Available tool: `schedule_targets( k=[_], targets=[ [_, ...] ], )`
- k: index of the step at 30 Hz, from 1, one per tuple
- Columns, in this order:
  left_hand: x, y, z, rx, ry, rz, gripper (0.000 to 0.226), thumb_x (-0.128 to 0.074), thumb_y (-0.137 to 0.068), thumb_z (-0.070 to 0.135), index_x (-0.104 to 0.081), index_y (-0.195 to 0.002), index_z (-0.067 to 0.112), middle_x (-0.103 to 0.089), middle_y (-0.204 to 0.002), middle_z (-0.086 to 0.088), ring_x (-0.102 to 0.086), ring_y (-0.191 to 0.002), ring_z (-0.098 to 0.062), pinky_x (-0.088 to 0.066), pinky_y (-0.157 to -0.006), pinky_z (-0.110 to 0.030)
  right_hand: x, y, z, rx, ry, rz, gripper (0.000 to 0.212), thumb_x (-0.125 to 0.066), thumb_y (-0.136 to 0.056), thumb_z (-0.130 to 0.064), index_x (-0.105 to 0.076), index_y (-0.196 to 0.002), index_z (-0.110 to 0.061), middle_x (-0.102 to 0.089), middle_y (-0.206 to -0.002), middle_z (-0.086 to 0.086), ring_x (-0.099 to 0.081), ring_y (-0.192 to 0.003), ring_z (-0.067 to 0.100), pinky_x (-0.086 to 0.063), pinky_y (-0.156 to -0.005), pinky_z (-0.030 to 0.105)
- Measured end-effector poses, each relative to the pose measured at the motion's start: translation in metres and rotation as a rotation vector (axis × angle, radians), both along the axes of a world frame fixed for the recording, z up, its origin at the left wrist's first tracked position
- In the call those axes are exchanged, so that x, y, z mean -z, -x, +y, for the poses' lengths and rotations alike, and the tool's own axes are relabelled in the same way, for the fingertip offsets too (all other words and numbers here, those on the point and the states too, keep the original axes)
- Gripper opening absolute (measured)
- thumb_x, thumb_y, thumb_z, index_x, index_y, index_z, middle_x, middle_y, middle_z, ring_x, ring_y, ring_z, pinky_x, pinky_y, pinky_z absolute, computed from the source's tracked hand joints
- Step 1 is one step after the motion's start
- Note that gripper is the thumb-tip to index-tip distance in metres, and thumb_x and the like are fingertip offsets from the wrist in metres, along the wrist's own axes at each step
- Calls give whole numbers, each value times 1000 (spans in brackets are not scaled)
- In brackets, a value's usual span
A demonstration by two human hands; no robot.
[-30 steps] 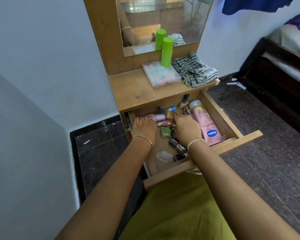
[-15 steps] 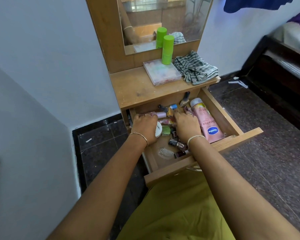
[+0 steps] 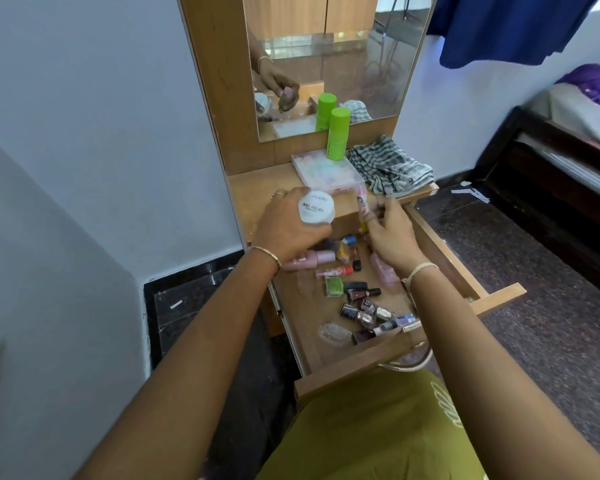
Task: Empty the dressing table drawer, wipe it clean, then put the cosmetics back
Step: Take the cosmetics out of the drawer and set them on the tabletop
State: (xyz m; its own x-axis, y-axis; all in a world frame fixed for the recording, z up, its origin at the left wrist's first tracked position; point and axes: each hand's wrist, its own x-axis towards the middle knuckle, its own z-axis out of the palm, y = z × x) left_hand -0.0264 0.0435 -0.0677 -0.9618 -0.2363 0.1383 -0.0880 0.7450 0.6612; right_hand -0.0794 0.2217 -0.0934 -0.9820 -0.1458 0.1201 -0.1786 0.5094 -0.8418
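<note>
The wooden drawer [image 3: 499,299] stands pulled out, with several small cosmetics in it: nail polish bottles [image 3: 362,294], a pink tube [image 3: 307,260], a red lip balm [image 3: 334,271] and a green square item [image 3: 333,286]. My left hand [image 3: 288,226] is raised over the tabletop edge, shut on a round white jar [image 3: 316,209]. My right hand [image 3: 390,233] is lifted above the drawer's back, gripping a slim pink tube [image 3: 363,202] upright. The pink lotion bottle [image 3: 383,271] lies mostly hidden under my right wrist.
On the dressing tabletop [image 3: 257,199] sit a pastel flat box [image 3: 326,171], a green bottle [image 3: 338,133] and a striped cloth [image 3: 390,166], below the mirror [image 3: 343,57]. A dark bed frame [image 3: 551,174] stands at right; a white wall is at left.
Both hands have risen out of the drawer toward the tabletop. The left hand lifted the round white jar and the right hand lifted a slim pink tube.
</note>
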Motion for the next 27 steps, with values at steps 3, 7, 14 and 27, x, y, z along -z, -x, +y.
schedule_targets(
  k=[3, 7, 14, 27],
  targets=[
    [-14, 27, -10, -54, 2, 15, 85, -68, -54, 53, -53, -127, 14, -59, -121, -11, -53, -112, -27, -43, -91, -31, -18, 25, -11, 66, -58, 70, 15, -60, -91, -19, -55, -102, -11, -59, -93, 0, -55, -86, 18, -44, -80, 33],
    [-15, 62, -19, -106, 35, 10, 68, -79, -64, 37, -53, -120, 9, -59, -120, -12, -53, -113, -27, -42, -87, -31, -29, 52, -24, 103, -177, 111, 20, -67, -82, -14, -57, -98, -8, -62, -96, 5, -56, -89, 22, -40, -76, 30],
    [-1, 102, -21, -148, 79, 30, 68, -77, -68, 41, -52, -121, 7, -58, -122, -13, -51, -116, -29, -41, -94, -35, -32, 76, -39, 202, -342, 176, 13, -65, -76, -18, -60, -87, -14, -65, -88, 6, -58, -86, 27, -35, -65, 29],
    [3, 100, -24, -154, -36, 143, 73, -86, -61, 30, -53, -123, 11, -50, -125, -11, -51, -114, -25, -40, -96, -30, -29, 71, -38, 175, -378, 243, 23, -68, -76, -27, -58, -91, -13, -59, -97, 4, -55, -93, 24, -33, -70, 28]
  ],
)
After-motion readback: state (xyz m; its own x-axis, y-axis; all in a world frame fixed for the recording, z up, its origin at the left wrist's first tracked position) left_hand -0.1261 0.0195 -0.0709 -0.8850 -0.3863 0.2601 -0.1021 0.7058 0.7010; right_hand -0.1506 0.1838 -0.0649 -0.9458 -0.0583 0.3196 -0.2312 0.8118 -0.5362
